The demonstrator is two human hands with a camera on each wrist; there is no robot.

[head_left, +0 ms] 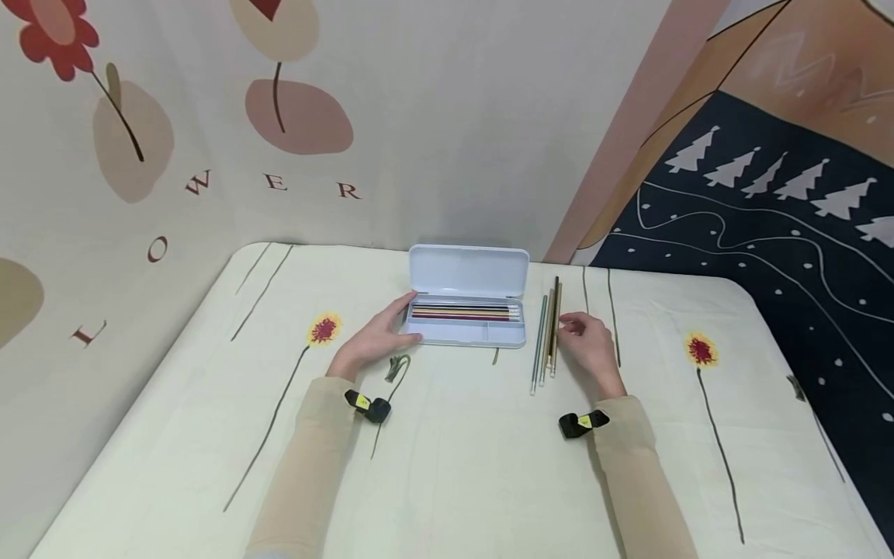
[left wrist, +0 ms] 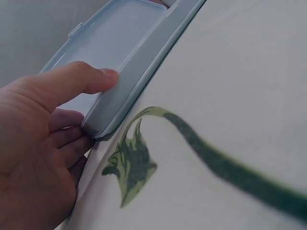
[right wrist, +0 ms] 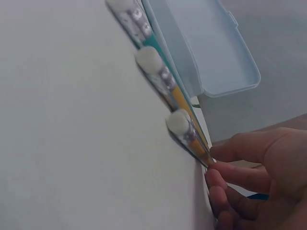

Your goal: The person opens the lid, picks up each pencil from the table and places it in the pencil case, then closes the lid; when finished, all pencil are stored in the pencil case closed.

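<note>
A pale blue pencil case [head_left: 447,333] lies with its lid raised on the table. Several pencils [head_left: 464,313] fill its long back compartment. My left hand [head_left: 375,335] grips the left end of the case; in the left wrist view the thumb [left wrist: 98,80] presses the front wall, while the other fingers are at the end. Right of the case lie several loose pencils [head_left: 541,349], roughly side by side. At their right edge, my right hand [head_left: 588,343] pinches a pencil [right wrist: 195,143] between thumb and fingers. White erasers cap the ends of the pencils in the right wrist view.
A white cloth [head_left: 475,458] with printed flowers covers the table. Behind the table hangs a pale printed cloth [head_left: 419,124], and a dark one with tree shapes [head_left: 740,202] is at the right. Each wrist carries a small black camera [head_left: 378,410].
</note>
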